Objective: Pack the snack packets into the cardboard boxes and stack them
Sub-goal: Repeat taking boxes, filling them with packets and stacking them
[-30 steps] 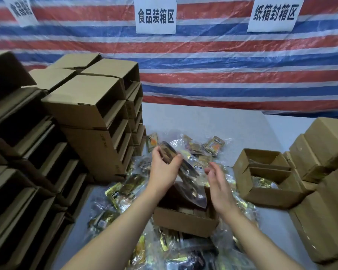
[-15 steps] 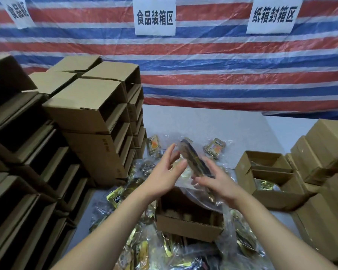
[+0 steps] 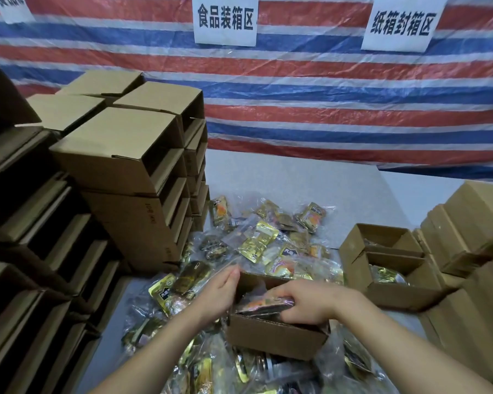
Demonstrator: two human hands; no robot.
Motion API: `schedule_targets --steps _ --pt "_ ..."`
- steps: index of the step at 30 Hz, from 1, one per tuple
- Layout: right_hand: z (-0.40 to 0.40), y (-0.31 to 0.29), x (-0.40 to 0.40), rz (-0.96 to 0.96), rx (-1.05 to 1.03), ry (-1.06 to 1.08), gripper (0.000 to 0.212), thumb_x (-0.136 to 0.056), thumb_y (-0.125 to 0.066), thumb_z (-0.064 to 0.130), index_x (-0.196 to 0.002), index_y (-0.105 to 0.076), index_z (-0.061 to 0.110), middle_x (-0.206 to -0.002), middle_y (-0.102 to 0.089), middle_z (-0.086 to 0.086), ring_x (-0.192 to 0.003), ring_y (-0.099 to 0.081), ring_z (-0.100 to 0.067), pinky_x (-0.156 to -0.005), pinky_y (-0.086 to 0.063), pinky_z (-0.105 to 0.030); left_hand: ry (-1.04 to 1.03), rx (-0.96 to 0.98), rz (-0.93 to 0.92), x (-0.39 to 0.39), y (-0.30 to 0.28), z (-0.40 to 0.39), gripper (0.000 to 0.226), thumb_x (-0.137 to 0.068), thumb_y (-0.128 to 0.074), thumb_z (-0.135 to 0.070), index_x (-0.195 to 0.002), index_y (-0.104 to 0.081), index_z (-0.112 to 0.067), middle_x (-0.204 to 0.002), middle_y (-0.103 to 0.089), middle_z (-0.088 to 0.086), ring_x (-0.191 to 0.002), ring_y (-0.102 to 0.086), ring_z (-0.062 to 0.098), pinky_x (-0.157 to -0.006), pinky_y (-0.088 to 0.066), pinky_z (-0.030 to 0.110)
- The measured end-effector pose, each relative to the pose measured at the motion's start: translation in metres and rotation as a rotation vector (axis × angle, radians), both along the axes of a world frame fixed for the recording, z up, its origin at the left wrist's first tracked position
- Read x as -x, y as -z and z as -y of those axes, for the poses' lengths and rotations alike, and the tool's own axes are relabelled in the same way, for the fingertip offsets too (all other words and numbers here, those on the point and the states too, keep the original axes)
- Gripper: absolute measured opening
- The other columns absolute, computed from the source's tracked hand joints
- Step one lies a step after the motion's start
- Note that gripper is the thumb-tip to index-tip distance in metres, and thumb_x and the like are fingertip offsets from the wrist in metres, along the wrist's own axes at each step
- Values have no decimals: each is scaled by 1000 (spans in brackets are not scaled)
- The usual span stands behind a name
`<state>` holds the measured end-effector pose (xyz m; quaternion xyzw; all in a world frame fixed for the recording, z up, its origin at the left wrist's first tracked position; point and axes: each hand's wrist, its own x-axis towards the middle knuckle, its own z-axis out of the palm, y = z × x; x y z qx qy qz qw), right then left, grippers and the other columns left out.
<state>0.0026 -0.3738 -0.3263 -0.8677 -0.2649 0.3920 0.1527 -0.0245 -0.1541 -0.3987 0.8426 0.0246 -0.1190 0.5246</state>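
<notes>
Half a second ago the clear snack packet [image 3: 264, 304] was held up above the open cardboard box [image 3: 276, 335]; now it lies in the box's mouth, the right hand [image 3: 310, 304] with its grip curled round it, the left hand [image 3: 218, 291] straight-fingered against the box's left wall. Crinkly foil and clear plastic packets [image 3: 258, 241] litter the grey table [image 3: 282, 177] round the box. Stacked boxes [image 3: 120, 166] stand left of it, two open boxes [image 3: 387, 265] right.

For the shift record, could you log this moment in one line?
right hand: pushing snack packet into open box | left hand: steadying box
</notes>
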Motion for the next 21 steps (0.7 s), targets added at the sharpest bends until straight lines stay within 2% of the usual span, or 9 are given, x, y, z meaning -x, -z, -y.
schedule_targets --steps 2,7,9,11,12,14,17,19,21 --pt "-14 13 -4 34 81 -72 47 -91 -57 29 -135 -50 44 -121 -67 5 -107 -62 -18 -96 -50 -36 -44 -8 30 0 2 3 33 -107 -33 -30 -106 -62 -15 -107 -65 4 -86 -53 -5 -67 -37 1" --pt "-32 58 -6 93 343 -239 60 -101 -46 9 -156 -28 26 -136 -56 -18 -118 -58 -36 -93 -45 -39 -76 -33 99 5 12 5 24 -106 -38 -27 -94 -57 -34 -96 -61 -12 -85 -52 -17 -69 -37 2" --pt "-31 66 -2 23 374 -180 65 -101 -44 8 -159 -22 26 -145 -50 -15 -125 -54 -33 -97 -42 -36 -68 -44 122 6 14 7 24 -106 -39 -27 -92 -57 -37 -95 -62 -14 -87 -53 -15 -69 -37 3" --pt "-27 60 -2 -83 304 -56 72 -97 -55 17 -159 -19 26 -155 -40 -7 -136 -45 -26 -106 -36 -30 -75 -34 129 6 16 7 25 -105 -40 -28 -90 -57 -38 -93 -63 -13 -87 -54 -12 -69 -38 4" --pt "-25 52 -3 -114 260 -13 75 -95 -60 22 -159 -21 25 -157 -39 -3 -138 -43 -23 -109 -35 -28 -73 -37 134 6 16 6 26 -105 -40 -28 -89 -57 -39 -93 -63 -13 -87 -54 -12 -69 -39 4" --pt "-20 33 -8 -123 177 41 70 -91 -65 28 -154 -36 27 -148 -50 0 -128 -54 -21 -109 -41 -30 -67 -51 132 5 15 5 26 -105 -41 -29 -88 -57 -41 -91 -63 -15 -88 -54 -14 -68 -38 3" --pt "-22 15 -13 -93 77 61 34 -94 -62 39 -126 -65 30 -120 -69 5 -105 -66 -17 -98 -51 -36 -74 -59 136 4 15 6 27 -105 -41 -29 -87 -57 -40 -91 -62 -15 -87 -54 -15 -68 -38 3" --pt "-29 21 -16 -89 176 27 33 -98 -49 49 -111 -70 26 -109 -69 4 -100 -65 -21 -91 -50 -34 -79 -60 130 3 14 8 26 -105 -40 -29 -87 -57 -39 -92 -62 -16 -87 -53 -15 -69 -37 3" --pt "-38 43 -13 -221 310 -9 42 -100 -42 47 -115 -65 16 -117 -64 -5 -101 -62 -28 -85 -45 -32 -79 -74 133 3 12 8 25 -105 -39 -30 -90 -58 -36 -93 -62 -16 -88 -52 -15 -69 -36 3"
